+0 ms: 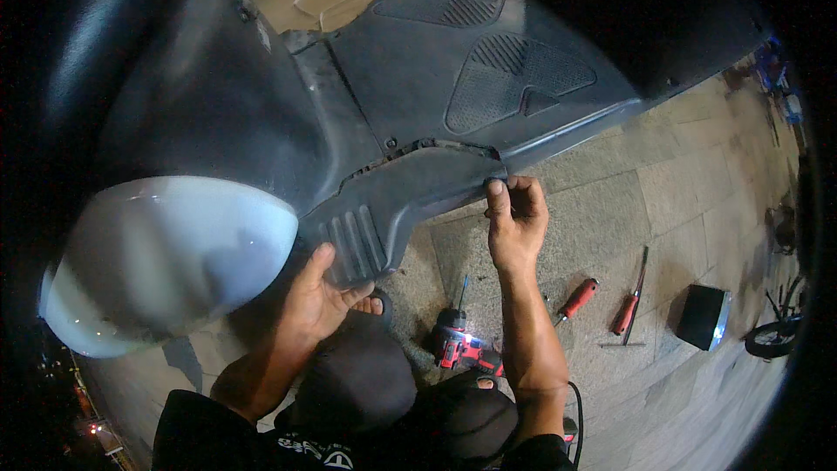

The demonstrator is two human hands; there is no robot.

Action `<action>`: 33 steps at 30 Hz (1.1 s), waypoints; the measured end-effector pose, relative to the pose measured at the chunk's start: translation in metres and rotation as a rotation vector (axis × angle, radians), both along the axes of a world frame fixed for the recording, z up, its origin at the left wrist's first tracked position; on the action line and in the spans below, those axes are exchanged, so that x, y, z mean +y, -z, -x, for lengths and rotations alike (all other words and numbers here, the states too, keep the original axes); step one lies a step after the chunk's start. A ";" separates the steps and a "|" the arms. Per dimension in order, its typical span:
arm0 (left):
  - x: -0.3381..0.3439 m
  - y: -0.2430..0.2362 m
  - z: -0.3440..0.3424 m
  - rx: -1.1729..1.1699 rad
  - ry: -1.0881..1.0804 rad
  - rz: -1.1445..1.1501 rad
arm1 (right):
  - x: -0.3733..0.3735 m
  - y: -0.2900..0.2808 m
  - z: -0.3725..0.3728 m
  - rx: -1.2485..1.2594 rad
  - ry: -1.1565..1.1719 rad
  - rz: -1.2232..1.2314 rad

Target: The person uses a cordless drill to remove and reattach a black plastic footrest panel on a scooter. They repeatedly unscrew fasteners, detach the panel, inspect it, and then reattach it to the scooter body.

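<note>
A black plastic side trim panel lies along the edge of a scooter's footboard, with a visible gap along its upper edge. My left hand grips the panel's lower left end by the raised ribs, thumb on top and fingers underneath. At the other end, my right hand pinches the panel's right tip between thumb and curled fingers. The scooter's dark leg shield rises on the left, above a glossy whitish body panel.
Between my knees and the scooter, a red and black cordless drill with a long bit lies on the stone paving. Farther right are a red-handled screwdriver, another red-handled tool beside a thin T-handle, and a black box.
</note>
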State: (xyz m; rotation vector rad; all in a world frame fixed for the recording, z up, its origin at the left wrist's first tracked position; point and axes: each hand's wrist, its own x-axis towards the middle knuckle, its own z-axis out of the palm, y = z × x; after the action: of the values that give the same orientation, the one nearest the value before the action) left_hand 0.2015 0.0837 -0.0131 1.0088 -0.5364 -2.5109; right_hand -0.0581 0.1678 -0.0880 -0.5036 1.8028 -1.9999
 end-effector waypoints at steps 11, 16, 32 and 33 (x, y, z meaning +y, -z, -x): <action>0.004 -0.011 0.008 -0.073 -0.084 0.013 | 0.003 -0.015 0.001 -0.234 -0.032 0.109; 0.005 -0.014 0.009 -0.084 -0.121 -0.029 | -0.005 -0.023 0.006 -0.217 -0.023 0.069; 0.003 -0.013 0.009 0.048 -0.058 -0.029 | -0.009 -0.017 -0.005 -0.289 0.054 0.172; 0.004 -0.015 0.012 0.016 -0.085 -0.013 | -0.009 -0.018 -0.005 -0.298 0.046 0.165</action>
State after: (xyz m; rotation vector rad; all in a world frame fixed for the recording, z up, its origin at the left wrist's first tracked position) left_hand 0.1899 0.0876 0.0015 0.9948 -0.4635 -2.4481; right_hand -0.0528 0.1591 -0.0701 -0.1976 1.4922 -2.1353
